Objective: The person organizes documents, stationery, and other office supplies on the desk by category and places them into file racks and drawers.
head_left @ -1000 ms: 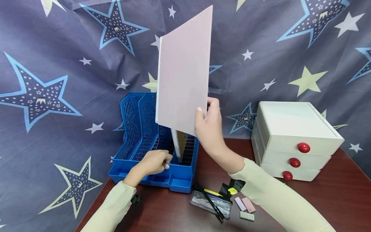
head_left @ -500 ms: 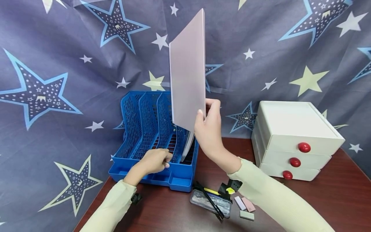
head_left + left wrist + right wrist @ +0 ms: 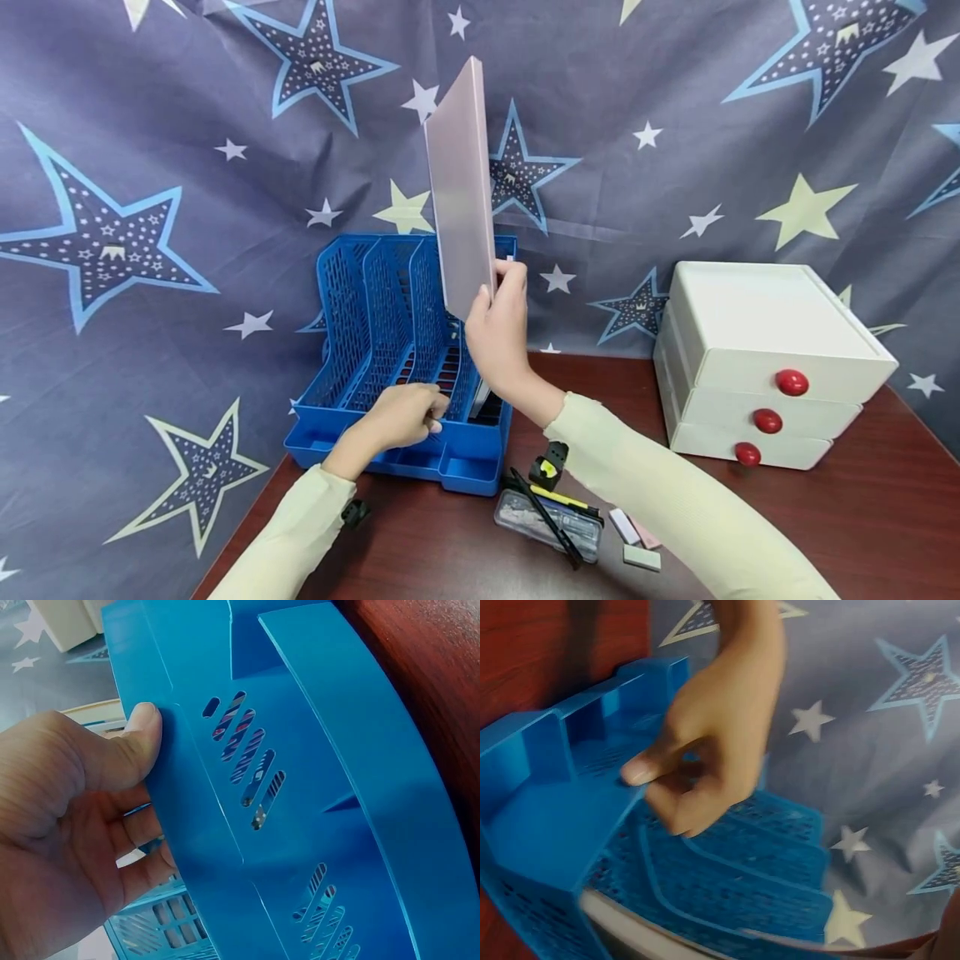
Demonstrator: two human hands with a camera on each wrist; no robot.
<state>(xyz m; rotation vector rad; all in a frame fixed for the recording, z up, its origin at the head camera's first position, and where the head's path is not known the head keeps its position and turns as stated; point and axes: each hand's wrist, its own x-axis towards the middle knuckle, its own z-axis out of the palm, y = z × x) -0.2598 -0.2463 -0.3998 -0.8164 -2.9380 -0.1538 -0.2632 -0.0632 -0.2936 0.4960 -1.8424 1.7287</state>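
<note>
A blue rack (image 3: 476, 446) stands on the worktop (image 3: 420, 542). The person's left hand (image 3: 405, 414) grips the rack's front wall, thumb on the outer face, fingers behind it. The right hand (image 3: 501, 329) pinches the near edge of a pale pink book (image 3: 459, 183), held upright above the rack's right half. A white-edged item (image 3: 480, 400) stands tilted inside the rack's right end. Before the rack's right front corner lie a clear case (image 3: 517, 517), a black pen (image 3: 551, 525) and small blocks (image 3: 641, 557); white drawers (image 3: 780, 317) stand well apart to its right.
</note>
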